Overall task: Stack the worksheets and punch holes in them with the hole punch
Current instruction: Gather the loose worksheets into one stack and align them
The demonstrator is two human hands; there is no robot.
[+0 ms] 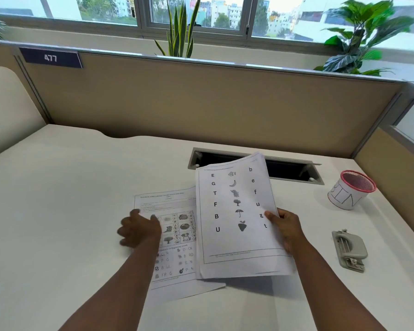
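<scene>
A worksheet with capital letters, small pictures and lower-case letters (237, 218) is lifted off the white desk (69, 199), tilted, and my right hand (286, 226) grips its right edge. Under its left side a second worksheet with picture grids (175, 237) lies flat on the desk. My left hand (140, 231) hovers over or rests on that sheet's left edge with fingers apart, blurred, holding nothing. A grey metal hole punch (349, 250) lies on the desk to the right of my right hand, untouched.
A white cup with a pink mesh rim, marked BIN (350, 189), stands at the right. An open cable slot (292, 169) runs along the back of the desk, partly behind the lifted sheet. A beige partition (201, 103) closes the far side, with plants beyond it.
</scene>
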